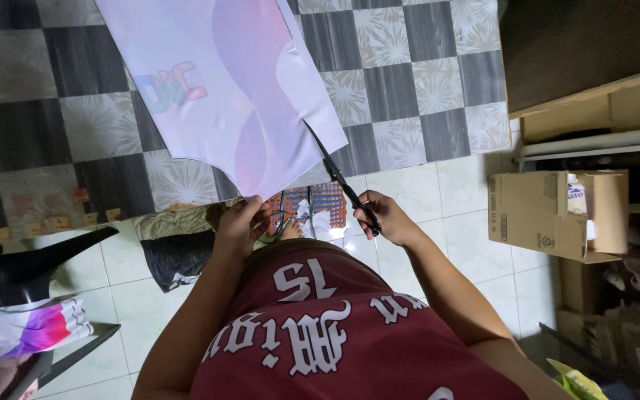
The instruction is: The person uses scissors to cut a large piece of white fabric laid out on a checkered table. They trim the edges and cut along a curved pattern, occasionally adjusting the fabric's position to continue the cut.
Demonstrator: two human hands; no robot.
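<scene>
A large printed sheet (224, 81), pale lilac with pink wavy shapes and a small colourful design, hangs in front of me over the floor. My left hand (240, 222) pinches its lower edge. My right hand (383, 216) grips black scissors (341, 178), whose blades point up and left into a short cut in the sheet's right edge. I wear a dark red shirt with white lettering.
Below lies a black-and-white checkered mat (401, 81) on white floor tiles. An open cardboard box (557, 215) stands at the right by wooden shelving (594, 104). Printed scraps and dark offcuts (24, 311) lie at the left. An orange basket (312, 204) sits by my feet.
</scene>
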